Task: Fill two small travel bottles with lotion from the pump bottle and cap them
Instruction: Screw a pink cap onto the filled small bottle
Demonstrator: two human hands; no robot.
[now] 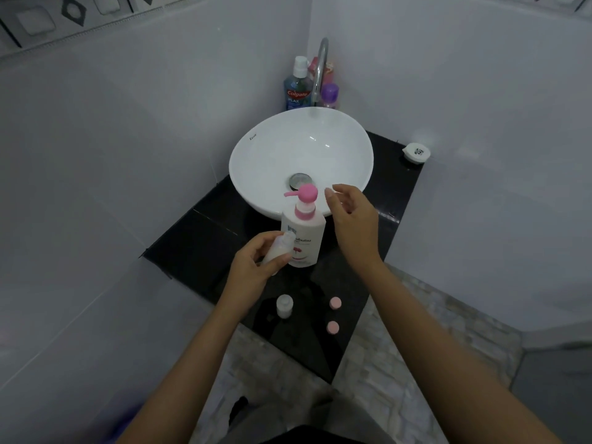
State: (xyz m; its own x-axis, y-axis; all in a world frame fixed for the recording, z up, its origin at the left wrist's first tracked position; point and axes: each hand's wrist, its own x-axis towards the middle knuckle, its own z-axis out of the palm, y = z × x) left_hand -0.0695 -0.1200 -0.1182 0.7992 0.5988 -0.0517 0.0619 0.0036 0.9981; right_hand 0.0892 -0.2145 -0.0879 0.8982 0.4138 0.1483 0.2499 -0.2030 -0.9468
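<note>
Lotion has to go from the pump bottle [303,238], which stands upright on the black counter [198,238] just near of the white basin [272,149], into the small travel bottle [278,248] held just to its left. The left hand [256,267] is wrapped round that little bottle, fingers closed on its body, with the open neck tilted up and to the right toward the pump. The mouth sits below the pink pump head [307,193], whose spout points left; it appears lower than the spout tip and not yet directly under it.

The right hand [349,216] hovers just right of the pump head, fingers loosely spread and holding nothing, touching neither pump nor bottle.

To do this step well, I judge the bottle's mouth should be brought right under the spout tip and held upright before any press, since the neck is narrow. The right palm should press straight down on the pump head in slow, short strokes, so the tall bottle does not tip.

Nearer on the counter stands a second travel bottle [284,306], uncapped as far as I can tell. Two pink caps, the farther cap [335,303] and the nearer cap [333,327], lie to its right, apart from it.
</note>
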